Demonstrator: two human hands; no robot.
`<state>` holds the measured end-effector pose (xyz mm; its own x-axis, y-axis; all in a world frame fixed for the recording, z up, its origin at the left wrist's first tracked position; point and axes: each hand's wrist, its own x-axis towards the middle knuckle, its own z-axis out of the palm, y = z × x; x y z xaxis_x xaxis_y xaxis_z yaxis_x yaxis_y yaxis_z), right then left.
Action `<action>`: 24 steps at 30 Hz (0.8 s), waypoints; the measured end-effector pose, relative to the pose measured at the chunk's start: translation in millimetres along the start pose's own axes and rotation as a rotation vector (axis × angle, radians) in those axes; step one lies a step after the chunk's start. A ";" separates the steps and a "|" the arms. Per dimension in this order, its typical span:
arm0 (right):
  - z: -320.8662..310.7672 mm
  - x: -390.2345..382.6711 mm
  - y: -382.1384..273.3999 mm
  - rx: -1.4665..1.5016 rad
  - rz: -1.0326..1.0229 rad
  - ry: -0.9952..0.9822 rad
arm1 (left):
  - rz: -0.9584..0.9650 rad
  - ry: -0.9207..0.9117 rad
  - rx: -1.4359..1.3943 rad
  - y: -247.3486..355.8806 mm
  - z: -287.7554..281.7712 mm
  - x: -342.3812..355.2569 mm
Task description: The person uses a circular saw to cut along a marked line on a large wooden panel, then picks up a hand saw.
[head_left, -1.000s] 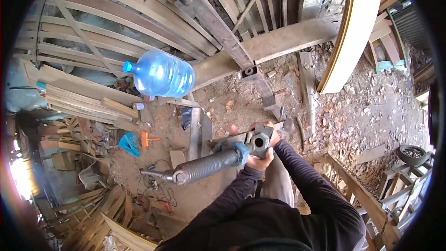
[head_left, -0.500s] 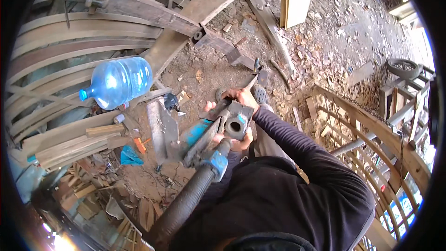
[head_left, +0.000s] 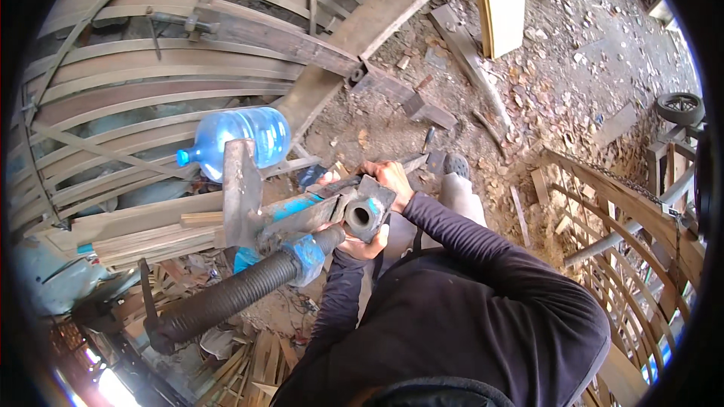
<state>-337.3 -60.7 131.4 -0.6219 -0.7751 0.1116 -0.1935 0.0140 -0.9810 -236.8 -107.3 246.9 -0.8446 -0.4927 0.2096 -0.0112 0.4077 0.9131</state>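
A heavy metal screw clamp (head_left: pixel 226 303), worn and blue-painted in places, lies across in front of my body. Its thick threaded screw points to the lower left, with a thin crossbar handle (head_left: pixel 147 298) at the end. At its near end is a square block with a round hole (head_left: pixel 365 215). My left hand (head_left: pixel 366 246) cups that block from below, its fingers partly hidden under the metal. Just beyond the block, my right hand (head_left: pixel 391 179) is closed around the clamp's upper part. A flat metal jaw plate (head_left: pixel 240 188) sticks up on its left side.
A blue water bottle (head_left: pixel 245 141) lies on its side on curved wooden ribs at left. Another clamp (head_left: pixel 279 39) spans the timbers behind it. At right stands a curved slatted wooden frame (head_left: pixel 618 200) with a chain. Planks and debris litter the dirt floor (head_left: pixel 558 83).
The clamp has swung so its screw lies flatter toward the left, and its crossbar and jaw plate now show. Both hands still hold it. The surroundings have shifted rightward in view.
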 end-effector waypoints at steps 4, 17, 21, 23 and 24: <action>25.4 15.3 2.6 0.001 0.012 0.062 | -0.036 -0.120 0.038 -47.1 -40.3 -9.7; 148.7 153.3 82.0 -0.231 -0.087 0.336 | 0.262 -0.292 0.401 -191.8 -160.4 138.0; 192.3 211.9 135.3 -0.013 -0.009 0.463 | -0.007 -0.158 -0.311 -216.1 -179.2 185.9; 192.3 237.6 157.5 -0.063 -0.022 0.449 | 0.024 -0.172 -0.360 -232.4 -185.8 207.8; 191.2 244.0 168.3 -0.097 0.002 0.429 | 0.015 -0.192 -0.401 -244.4 -186.1 213.0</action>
<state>-376.5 -368.3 -36.9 -0.8772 -0.4430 0.1851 -0.2492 0.0905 -0.9642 -314.4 -455.0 133.5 -0.9274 -0.3222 0.1900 0.1787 0.0647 0.9818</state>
